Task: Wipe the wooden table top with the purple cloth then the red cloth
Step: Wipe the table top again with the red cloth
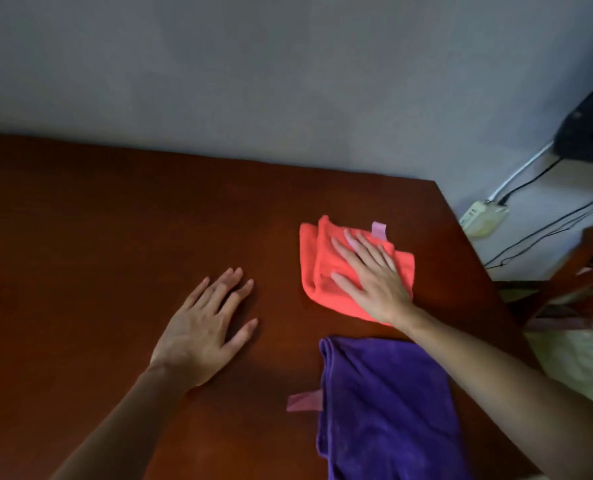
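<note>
Two bare hands lie flat on the dark reddish-brown wooden table top (97, 237), and neither grips anything. Your right hand (371, 275) presses palm-down on the folded coral-red microfibre cloth (322, 268), fingers straight and slightly spread, nothing curled around the fabric. Your left hand (205, 327) rests with fingers extended on bare wood, to the left of the red cloth and apart from it. A small pink tag (379, 230) sticks out at the red cloth's far edge, just beyond your fingertips. The crumpled deep purple cloth (385, 410) lies on the wood nearer to you than the red cloth, close to it, partly under your right forearm. Beyond the table's right edge from the red cloth, a pale power strip (483, 218) with cables sits on the floor.
</note>
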